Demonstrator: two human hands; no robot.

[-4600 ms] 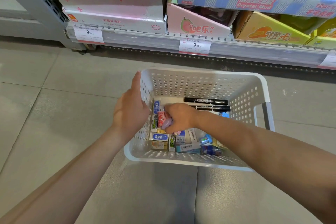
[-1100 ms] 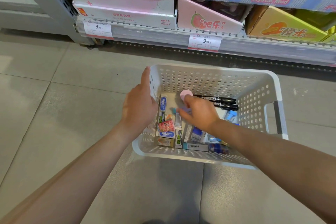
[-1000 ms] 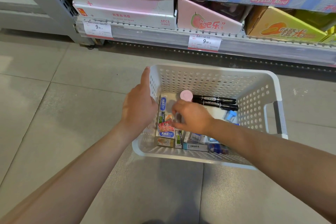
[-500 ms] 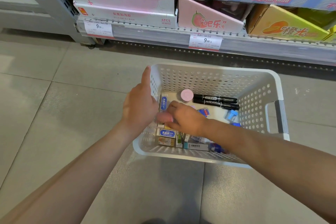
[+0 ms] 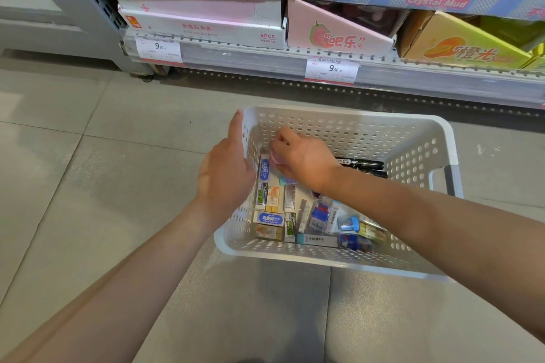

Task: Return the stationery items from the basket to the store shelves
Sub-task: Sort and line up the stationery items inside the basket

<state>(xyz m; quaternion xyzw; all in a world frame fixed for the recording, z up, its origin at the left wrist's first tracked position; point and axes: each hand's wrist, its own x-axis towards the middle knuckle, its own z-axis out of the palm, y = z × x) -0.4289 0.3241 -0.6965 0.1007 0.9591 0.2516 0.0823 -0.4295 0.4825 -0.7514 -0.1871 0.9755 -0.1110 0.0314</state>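
Now your right hand point(image 5: 306, 156) is curled over a small pink round thing point(image 5: 276, 158) at about 10 o'clock inside the white basket point(image 5: 348, 119). Your fingers bend around it, but you cannot tell if they have it tight yet. Your left hand point(image 5: 227, 174) lies flat with straight fingers against the basket's left wall, likely to keep it from sliding on the floor point(image 5: 88, 156). Two black markers point(image 5: 365, 164) lie at 2 o'clock. Little boxes point(image 5: 269, 218) crowd 7 o'clock. Store shelves point(image 5: 295, 59) wait at 12 o'clock.
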